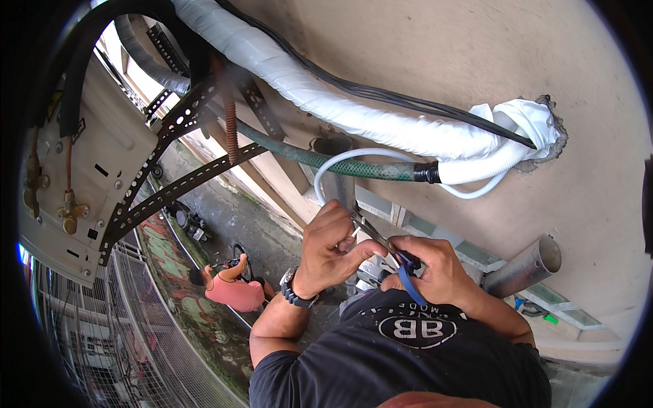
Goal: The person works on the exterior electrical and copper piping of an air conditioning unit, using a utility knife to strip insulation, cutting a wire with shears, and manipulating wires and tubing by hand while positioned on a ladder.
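A pale grey-white cable (325, 171) loops out from the wall side and runs down into my left hand (330, 249). My left fingers are closed on its end, and a short white piece shows between them. My right hand (435, 272) grips a hand tool with a blue handle (411, 284) and narrow metal jaws; whether it is pliers or scissors I cannot tell. Those jaws reach toward my left fingers, where the cable's end is mostly hidden. Both hands are close together in front of my dark shirt.
Above my hands run a white-wrapped pipe bundle (320, 95), black cables (408, 102) and a green hose (326, 160). An outdoor unit (88, 170) hangs on a perforated metal bracket (180, 197) at left. A metal pipe (524, 265) juts out at right. Far below, a person (235, 292) is in the street.
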Available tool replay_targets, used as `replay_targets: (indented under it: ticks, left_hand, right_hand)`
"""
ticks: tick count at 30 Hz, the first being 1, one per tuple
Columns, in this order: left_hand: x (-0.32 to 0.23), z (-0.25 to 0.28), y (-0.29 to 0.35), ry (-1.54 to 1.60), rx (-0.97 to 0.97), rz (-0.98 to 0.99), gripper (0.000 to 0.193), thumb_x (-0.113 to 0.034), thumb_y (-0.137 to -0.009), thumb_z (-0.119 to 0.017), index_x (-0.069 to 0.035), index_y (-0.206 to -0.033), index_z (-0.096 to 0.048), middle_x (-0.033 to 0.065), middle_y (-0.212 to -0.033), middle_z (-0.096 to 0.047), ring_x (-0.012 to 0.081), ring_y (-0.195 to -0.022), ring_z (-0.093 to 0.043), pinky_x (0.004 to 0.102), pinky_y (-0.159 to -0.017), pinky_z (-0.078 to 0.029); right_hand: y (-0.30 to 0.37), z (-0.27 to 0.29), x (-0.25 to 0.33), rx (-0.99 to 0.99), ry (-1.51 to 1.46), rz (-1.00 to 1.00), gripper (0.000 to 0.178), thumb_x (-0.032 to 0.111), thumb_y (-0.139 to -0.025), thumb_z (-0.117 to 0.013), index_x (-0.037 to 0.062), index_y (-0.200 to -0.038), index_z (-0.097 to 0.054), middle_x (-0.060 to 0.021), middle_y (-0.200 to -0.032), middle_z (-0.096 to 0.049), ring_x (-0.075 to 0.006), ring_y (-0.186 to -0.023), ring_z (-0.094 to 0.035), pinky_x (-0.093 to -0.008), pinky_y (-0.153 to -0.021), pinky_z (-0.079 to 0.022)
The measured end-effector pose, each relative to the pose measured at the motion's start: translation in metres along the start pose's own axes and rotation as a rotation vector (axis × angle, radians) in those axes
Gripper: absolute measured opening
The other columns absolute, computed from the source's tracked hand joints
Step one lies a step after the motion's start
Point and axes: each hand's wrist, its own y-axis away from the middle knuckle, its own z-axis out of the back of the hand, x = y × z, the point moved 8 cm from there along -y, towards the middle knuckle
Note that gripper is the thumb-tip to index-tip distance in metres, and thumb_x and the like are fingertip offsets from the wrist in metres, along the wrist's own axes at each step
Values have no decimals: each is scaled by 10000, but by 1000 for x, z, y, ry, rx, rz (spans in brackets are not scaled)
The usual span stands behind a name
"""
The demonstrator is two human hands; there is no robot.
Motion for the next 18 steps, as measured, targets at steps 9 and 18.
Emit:
replay_targets:
  ticks: [9,18]
  left_hand:
    - [-3,1,-2,-44,76,46,536,-344,-792,-887,-62,-657,-452,72,-646,-392,274,-648,-411,388,-575,-316]
    - [-1,2,3,-123,-121,-19,612,-266,-740,-931,-78,-568,-375,39,-559,-327,236,-551,-350,374,-516,-280]
  right_hand:
    - [-2,1,-6,55,91,-42,534,244,-753,-928,-16,-1148,-679,-146,-879,-724,-272,-703,-719,-369,-631,-567]
    - [-1,-5,-9,-34,64,-154,500,255,-774,-918,17,-1129,-659,-121,-786,-697,-262,-651,-707,-385,-589,-542]
